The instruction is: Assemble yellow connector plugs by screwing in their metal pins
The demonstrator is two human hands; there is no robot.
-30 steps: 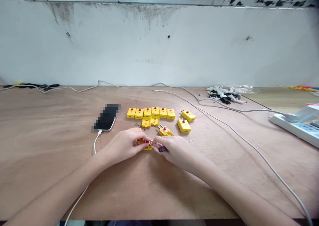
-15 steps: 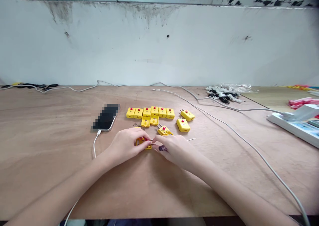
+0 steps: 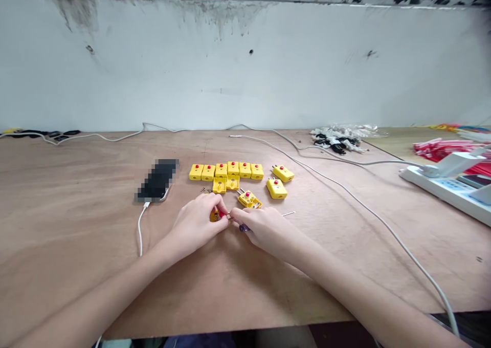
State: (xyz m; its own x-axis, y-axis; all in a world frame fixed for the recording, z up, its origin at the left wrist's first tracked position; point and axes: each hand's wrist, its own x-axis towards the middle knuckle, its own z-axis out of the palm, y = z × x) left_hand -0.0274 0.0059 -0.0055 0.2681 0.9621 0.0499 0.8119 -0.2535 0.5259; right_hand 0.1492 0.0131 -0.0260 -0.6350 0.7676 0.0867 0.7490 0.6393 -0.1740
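My left hand is closed around a yellow plug with a red spot on it, and its fingers hide most of the plug. My right hand holds what looks like a thin screwdriver. Its dark purple end shows under the fingers, and a thin pale shaft sticks out on the far side. The right thumb and index fingertips also pinch at something small beside the plug, too small to make out. Just beyond the hands lies an open yellow plug with two pins. Several tiny screws lie behind my left hand.
A row of yellow plugs with red spots stands further back, with two yellow covers in front. Two more plugs lie to the right. A phone on a white cable is at left, a power strip at right.
The whole view has shifted slightly, showing more of the right side. My hands stay together at the plug, which is now more covered by my left fingers.
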